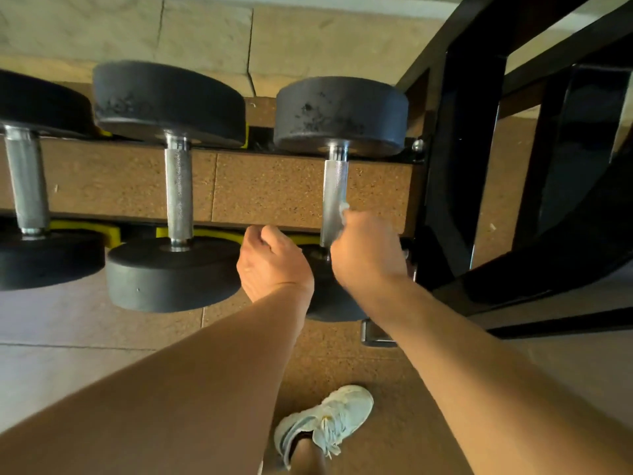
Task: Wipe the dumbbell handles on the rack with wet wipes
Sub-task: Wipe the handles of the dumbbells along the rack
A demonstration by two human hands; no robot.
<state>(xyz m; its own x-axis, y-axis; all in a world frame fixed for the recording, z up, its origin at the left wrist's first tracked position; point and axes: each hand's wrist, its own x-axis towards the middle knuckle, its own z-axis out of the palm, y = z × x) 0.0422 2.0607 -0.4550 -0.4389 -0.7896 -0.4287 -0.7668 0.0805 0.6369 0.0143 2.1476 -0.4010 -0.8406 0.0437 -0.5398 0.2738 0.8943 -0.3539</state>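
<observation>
Three black dumbbells lie across the rack point(419, 214) with knurled steel handles. The right dumbbell's handle point(335, 186) is the one my right hand point(368, 250) grips at its near end, with a white wet wipe point(343, 210) wrapped between my fingers and the metal. Only a small corner of the wipe shows above my fingers. My left hand point(272, 264) hovers just left of that dumbbell, fingers curled, holding nothing that I can see. The middle handle point(178, 193) and the left handle point(26, 180) stand untouched.
Yellow cradles point(212, 233) line the rack's near rail under the dumbbell heads. A black steel frame point(469, 166) rises at the right. Cork-coloured flooring lies below, with my white sneaker point(323, 423) near the bottom.
</observation>
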